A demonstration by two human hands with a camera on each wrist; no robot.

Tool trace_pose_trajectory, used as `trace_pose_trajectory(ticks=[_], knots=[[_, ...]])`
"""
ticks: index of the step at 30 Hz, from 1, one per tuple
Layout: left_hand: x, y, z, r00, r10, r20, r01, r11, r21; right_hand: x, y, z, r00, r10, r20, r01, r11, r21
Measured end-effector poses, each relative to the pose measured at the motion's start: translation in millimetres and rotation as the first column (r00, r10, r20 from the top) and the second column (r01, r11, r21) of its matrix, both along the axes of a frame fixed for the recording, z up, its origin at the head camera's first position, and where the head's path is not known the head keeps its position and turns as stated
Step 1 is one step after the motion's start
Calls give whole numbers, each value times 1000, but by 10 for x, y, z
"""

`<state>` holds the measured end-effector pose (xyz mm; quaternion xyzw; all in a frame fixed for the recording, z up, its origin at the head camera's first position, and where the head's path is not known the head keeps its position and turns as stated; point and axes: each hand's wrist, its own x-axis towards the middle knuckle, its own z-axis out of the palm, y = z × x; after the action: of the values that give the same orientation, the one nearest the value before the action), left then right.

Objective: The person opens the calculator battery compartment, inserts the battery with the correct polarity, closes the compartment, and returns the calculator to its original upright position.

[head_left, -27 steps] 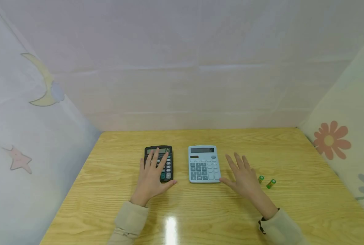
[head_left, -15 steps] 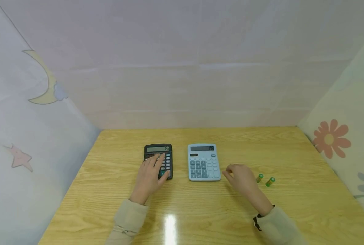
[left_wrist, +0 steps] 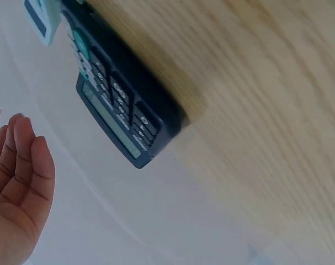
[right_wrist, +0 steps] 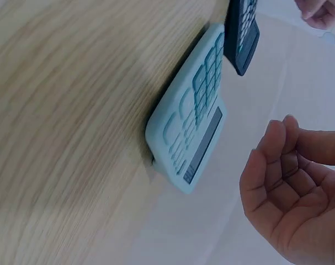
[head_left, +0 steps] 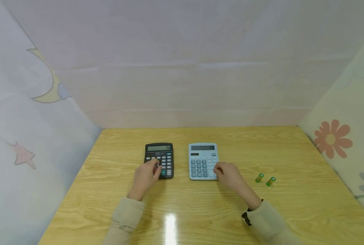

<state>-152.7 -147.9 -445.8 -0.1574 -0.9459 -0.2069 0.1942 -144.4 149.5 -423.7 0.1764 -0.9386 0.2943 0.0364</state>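
Observation:
A black calculator (head_left: 166,163) lies on the wooden table, its display lit with digits. My left hand (head_left: 144,177) hovers over its lower left part, fingers curled in with nothing between them; the left wrist view shows the palm side of this hand (left_wrist: 18,193) apart from the keys. To the right lies a light blue calculator (head_left: 200,163). My right hand (head_left: 230,175) is over its lower right corner, fingers curled and thumb drawn up to the fingertips. In the right wrist view that hand (right_wrist: 294,204) holds nothing and stands off the keys.
Two small green batteries, one (head_left: 259,177) beside the other (head_left: 270,181), stand on the table (head_left: 298,211) to the right of my right hand. Pale cloth walls (head_left: 182,85) with printed shapes enclose the back and sides.
Both hands were spread wide; their fingers have since curled in. My right hand has moved left, over the edge of the light blue calculator. The calculators and batteries stay in place.

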Motion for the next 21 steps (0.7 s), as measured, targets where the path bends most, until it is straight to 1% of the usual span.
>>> trace_pose_trajectory(ticks=[3,5,9,12,16,19,21], knots=[[-10,-24,-20,999,2,32,-2,1000,15,-31,-60,-15,998,34,59,-30,997,-76],[-20,-40,-30,998,6,61,-8,999,34,-57,-102,-28,994,48,101,-36,992,-122],[-51,-76,-39,993,37,116,-48,995,89,-132,-185,-67,973,74,217,-27,977,-212],[-77,-107,-46,989,68,135,-86,988,128,-182,-246,-95,959,86,271,-15,966,-256],[-114,-157,-52,980,110,165,-138,976,167,-226,-317,-122,954,114,278,-35,961,-275],[-155,-190,-39,966,157,206,-194,965,178,-248,-364,-122,953,134,271,-56,959,-279],[-191,-209,-35,953,185,242,-235,952,197,-261,-395,-118,953,133,271,-56,960,-276]])
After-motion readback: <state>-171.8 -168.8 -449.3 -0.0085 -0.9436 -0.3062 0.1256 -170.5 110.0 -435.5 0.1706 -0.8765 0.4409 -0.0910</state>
